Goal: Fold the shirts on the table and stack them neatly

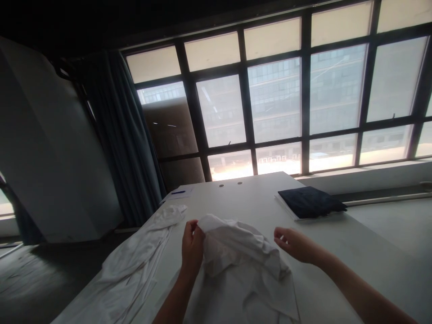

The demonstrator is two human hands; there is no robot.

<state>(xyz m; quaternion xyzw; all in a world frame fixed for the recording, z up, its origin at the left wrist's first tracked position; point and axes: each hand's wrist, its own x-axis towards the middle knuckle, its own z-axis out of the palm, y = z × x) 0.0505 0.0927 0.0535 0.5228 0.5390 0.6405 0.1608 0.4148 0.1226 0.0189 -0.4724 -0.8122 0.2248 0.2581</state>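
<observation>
Left hand [193,245] pinches the upper left edge of a crumpled white fabric piece [241,245], presumably keeping its fold raised. Right hand [293,243], partly open with loosely curled fingers and apparently empty, is clear of the fabric. The piece lies mid-table on a smooth white tabletop [249,198]; a folded dark-blue cloth [309,201] sits beyond, likely for working room.
</observation>
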